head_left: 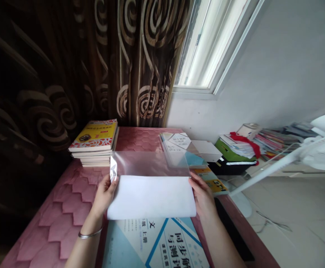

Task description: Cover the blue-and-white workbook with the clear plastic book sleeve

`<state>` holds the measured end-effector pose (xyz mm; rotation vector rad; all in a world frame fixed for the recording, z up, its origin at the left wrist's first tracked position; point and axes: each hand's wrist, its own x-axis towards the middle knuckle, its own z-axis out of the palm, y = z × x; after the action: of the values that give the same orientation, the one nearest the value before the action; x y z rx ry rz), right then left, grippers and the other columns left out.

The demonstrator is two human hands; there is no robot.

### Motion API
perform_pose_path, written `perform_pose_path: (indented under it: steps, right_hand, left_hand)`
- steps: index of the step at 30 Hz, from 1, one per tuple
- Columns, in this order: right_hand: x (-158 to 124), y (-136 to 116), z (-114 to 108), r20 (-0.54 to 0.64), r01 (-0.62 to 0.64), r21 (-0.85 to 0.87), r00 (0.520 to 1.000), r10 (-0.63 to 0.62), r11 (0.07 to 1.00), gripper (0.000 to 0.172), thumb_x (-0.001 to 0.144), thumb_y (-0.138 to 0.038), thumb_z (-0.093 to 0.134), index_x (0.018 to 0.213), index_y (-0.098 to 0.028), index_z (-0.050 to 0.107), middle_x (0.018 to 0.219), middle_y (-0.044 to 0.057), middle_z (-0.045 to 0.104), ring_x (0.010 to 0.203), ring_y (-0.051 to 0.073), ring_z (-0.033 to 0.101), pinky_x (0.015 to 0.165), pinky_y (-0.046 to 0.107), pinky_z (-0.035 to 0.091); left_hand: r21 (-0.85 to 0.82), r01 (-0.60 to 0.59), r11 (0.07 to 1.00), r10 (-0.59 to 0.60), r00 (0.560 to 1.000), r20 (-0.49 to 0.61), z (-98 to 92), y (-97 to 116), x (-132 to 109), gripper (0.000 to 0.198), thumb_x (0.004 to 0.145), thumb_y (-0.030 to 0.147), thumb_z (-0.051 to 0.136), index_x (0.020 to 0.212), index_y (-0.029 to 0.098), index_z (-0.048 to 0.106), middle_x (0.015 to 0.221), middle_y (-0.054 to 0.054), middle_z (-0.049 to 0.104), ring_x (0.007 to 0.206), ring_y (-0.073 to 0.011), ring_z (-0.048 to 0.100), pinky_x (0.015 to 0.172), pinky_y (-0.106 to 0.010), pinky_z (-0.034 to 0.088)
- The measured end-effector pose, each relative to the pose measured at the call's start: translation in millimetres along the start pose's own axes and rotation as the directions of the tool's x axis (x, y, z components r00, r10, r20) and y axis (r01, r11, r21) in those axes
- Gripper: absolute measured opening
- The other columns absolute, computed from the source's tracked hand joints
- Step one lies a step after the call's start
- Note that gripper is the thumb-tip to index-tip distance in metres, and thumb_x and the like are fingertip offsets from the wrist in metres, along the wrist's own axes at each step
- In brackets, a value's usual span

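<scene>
A clear plastic book cover [151,162] with a white sheet [152,197] along its near part is held up in front of me. My left hand [106,190] pinches its left edge between thumb and fingers; a silver bangle circles that wrist. At the right edge, my right hand [202,191] grips the same cover, thumb towards me. Just below lies a light blue and white workbook [154,245] with Chinese print, its far part hidden behind the white sheet. Through the clear film shows part of another blue and white book [179,145].
Books with a yellow cover on top [95,137] are stacked at the back left of the pink padded surface [64,216]. On the right are a white box [205,150], a green and black bin of papers [229,152], a white fan [285,160] and a long black object [232,230].
</scene>
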<state>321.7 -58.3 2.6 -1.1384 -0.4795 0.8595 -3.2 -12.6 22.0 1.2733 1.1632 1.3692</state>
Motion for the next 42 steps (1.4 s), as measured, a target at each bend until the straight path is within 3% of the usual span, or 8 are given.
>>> perform_pose_path:
  steps: [3, 9, 16, 23, 31, 42]
  right_hand:
    - [1, -1, -1, 0.029, 0.030, -0.031, 0.999, -0.029, 0.999, 0.041, 0.051, -0.037, 0.084, 0.088, -0.020, 0.075, 0.095, 0.004, 0.072, 0.086, 0.023, 0.065, 0.068, 0.031, 0.052]
    - [5, -2, -2, 0.039, -0.045, -0.004, 0.998, 0.045, 0.999, 0.038, 0.044, -0.034, 0.087, 0.076, -0.020, 0.073, 0.074, 0.001, 0.070, 0.069, 0.019, 0.063, 0.061, 0.030, 0.049]
    - [1, -8, 1, 0.009, -0.018, -0.046, 1.000, 0.019, 0.999, 0.040, 0.041, -0.038, 0.088, 0.073, -0.021, 0.072, 0.070, 0.000, 0.069, 0.063, 0.015, 0.058, 0.058, 0.027, 0.045]
    - [-1, -5, -8, 0.074, 0.078, -0.174, 0.995, -0.066, 0.982, 0.038, 0.054, -0.044, 0.082, 0.085, -0.022, 0.076, 0.091, 0.004, 0.072, 0.080, 0.021, 0.062, 0.065, 0.030, 0.047]
    - [2, 0, -13, 0.065, 0.105, -0.158, 0.993, -0.096, 0.982, 0.037, 0.051, -0.045, 0.084, 0.079, -0.022, 0.076, 0.086, 0.004, 0.070, 0.080, 0.020, 0.062, 0.067, 0.030, 0.047]
    - [5, 1, -10, 0.065, 0.114, -0.151, 0.992, -0.106, 0.982, 0.037, 0.048, -0.046, 0.085, 0.071, -0.020, 0.072, 0.073, 0.001, 0.066, 0.067, 0.016, 0.056, 0.060, 0.028, 0.043]
  left_hand:
    - [-0.026, -0.030, 0.999, 0.030, 0.999, 0.014, -1.5, -3, 1, 0.042, 0.071, 0.053, 0.069, 0.088, 0.016, 0.062, 0.079, -0.001, 0.064, 0.068, -0.0123, 0.054, 0.065, -0.021, 0.044]
    - [-0.064, 0.007, 0.998, -0.004, 0.999, 0.034, -3.5, -3, 0, 0.048, 0.065, 0.056, 0.073, 0.091, 0.016, 0.064, 0.082, -0.004, 0.066, 0.067, -0.0130, 0.055, 0.063, -0.022, 0.044]
    - [-0.094, -0.017, 0.995, 0.018, 1.000, 0.010, -3.9, -5, 1, 0.045, 0.064, 0.054, 0.076, 0.087, 0.016, 0.065, 0.081, -0.003, 0.067, 0.072, -0.0132, 0.056, 0.068, -0.021, 0.045]
    - [-0.076, -0.074, 0.994, 0.073, 0.997, -0.011, -4.1, -14, 4, 0.040, 0.069, 0.050, 0.074, 0.090, 0.017, 0.068, 0.088, -0.005, 0.069, 0.081, -0.0158, 0.059, 0.078, -0.024, 0.045]
    - [-0.113, -0.016, 0.993, 0.019, 1.000, 0.024, -5.6, -8, 1, 0.044, 0.067, 0.050, 0.075, 0.093, 0.016, 0.067, 0.083, -0.003, 0.067, 0.069, -0.0124, 0.056, 0.065, -0.020, 0.044]
    - [-0.062, -0.029, 0.998, 0.029, 1.000, 0.001, -1.4, -3, 0, 0.040, 0.065, 0.047, 0.076, 0.085, 0.016, 0.063, 0.076, -0.001, 0.065, 0.065, -0.0118, 0.054, 0.062, -0.021, 0.043]
